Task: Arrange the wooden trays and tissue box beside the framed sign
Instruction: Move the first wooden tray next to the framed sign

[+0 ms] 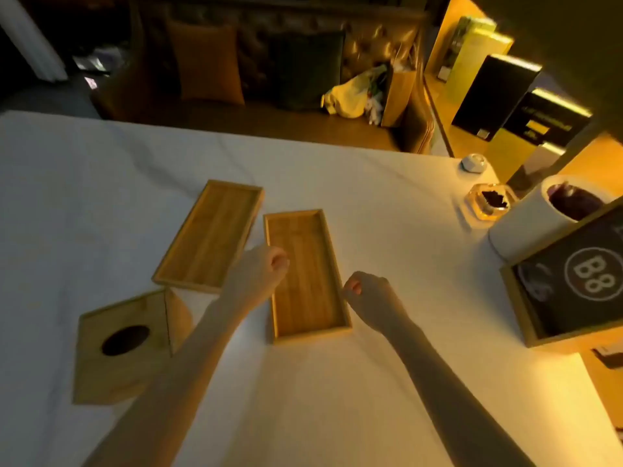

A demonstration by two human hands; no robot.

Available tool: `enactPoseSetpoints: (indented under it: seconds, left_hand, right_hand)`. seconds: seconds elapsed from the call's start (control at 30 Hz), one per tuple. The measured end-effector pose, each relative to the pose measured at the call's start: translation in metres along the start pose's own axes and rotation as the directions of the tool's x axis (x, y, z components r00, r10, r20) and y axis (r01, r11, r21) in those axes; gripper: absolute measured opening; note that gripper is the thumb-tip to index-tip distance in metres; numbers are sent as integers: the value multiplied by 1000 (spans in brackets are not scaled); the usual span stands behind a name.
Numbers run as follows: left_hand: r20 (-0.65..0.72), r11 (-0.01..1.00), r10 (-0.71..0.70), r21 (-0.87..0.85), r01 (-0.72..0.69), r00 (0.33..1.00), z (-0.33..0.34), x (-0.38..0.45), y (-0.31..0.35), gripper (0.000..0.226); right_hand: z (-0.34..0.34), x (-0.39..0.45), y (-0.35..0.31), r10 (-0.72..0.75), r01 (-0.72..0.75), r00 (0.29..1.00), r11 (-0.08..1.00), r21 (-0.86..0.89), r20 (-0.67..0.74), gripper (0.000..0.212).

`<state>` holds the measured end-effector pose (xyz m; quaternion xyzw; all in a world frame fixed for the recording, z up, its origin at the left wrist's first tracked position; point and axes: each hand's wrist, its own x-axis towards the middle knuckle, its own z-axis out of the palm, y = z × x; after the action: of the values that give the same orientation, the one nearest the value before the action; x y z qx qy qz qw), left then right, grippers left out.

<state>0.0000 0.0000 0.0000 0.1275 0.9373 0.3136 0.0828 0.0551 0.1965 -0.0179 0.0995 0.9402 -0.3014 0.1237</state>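
Left hand [259,274] and right hand [369,298] curled, seemingly empty, tray [303,281] between them.
Likely light, stiff wood; grip the long rim nearest each hand.

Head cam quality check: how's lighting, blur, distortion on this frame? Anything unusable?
Head view: warm yellow light from the right washes the framed sign and right tray; tablecloth near the tissue box turns cool and dim; sofa behind is nearly black; wide-angle lens bows the table's far edge; whole frame is soft, so left hand and right hand show little finger detail.
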Motion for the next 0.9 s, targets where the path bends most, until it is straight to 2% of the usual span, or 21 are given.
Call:
enactPoseSetpoints:
  seconds: [0.07,0.2,0.3,0.4,0.6,0.7,0.77,0.83,0.9]
  left_hand:
    - [-66,999,-51,11,52,997,18,-8,-10,33]
    - [-161,992,-52,107,70,986,55,-29,-31,49]
    - [-124,963,-100,236,127,987,70,-32,-48,61]
    - [-52,948,-189,251,196,981,82,-39,-52,58]
    - [6,947,-316,-64,316,949,85,-39,-35,55]
    - [19,935,-305,-185,303,952,79,-37,-38,43]
    - [15,912,-306,-282,298,952,67,-37,-36,29]
    - [90,839,-340,-420,345,936,53,-37,-29,28]
    - [230,659,-376,-615,433,898,42,-38,-25,37]
  right_hand:
    - [16,-2,5,90,-88,994,996,30,-60,26]
    - [49,-12,23,116,-112,989,993,43,-88,42]
    - [65,-20,32,56,-64,992,996,-66,-114,50]
    - [73,-26,32,55,-61,996,995,-80,-69,53]
    - [69,-19,28,125,-131,991,978,162,46,53]
    - [58,-20,27,84,-80,996,934,348,3,42]
    - [44,-24,23,117,-99,993,871,481,-7,32]
    - [33,-26,20,152,-162,986,767,620,69,32]
    - [25,-27,20,155,-197,980,672,714,124,32]
